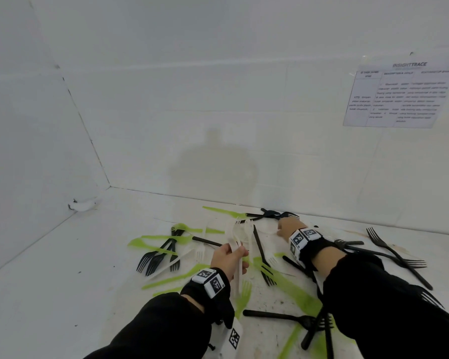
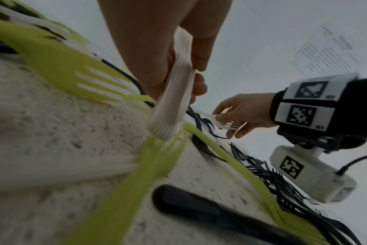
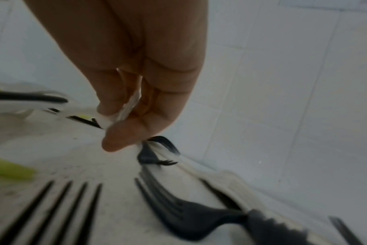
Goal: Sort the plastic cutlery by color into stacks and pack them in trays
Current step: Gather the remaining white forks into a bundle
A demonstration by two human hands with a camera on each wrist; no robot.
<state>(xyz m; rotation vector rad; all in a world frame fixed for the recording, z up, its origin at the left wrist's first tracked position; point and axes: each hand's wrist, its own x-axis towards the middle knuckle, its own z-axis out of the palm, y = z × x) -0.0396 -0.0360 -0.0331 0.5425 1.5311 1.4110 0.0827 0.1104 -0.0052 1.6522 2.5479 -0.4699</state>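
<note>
Green, black and white plastic cutlery lies scattered on the white table (image 1: 62, 281). My left hand (image 1: 228, 257) grips a stack of white cutlery (image 1: 237, 257) upright by the handles; the ribbed handle ends (image 2: 174, 106) rest on a green fork (image 2: 151, 157). My right hand (image 1: 287, 226) reaches to the far side of the pile and pinches a white fork (image 2: 226, 123) between thumb and fingers (image 3: 124, 109). Black forks (image 3: 178, 213) lie just below it.
White tiled walls (image 1: 218, 99) close the table at the back and left. A printed sheet (image 1: 399, 97) hangs on the right wall. More black forks (image 1: 397, 257) lie at the right, and green knives (image 1: 156, 242) and black forks (image 1: 158, 257) at the left. No tray shows.
</note>
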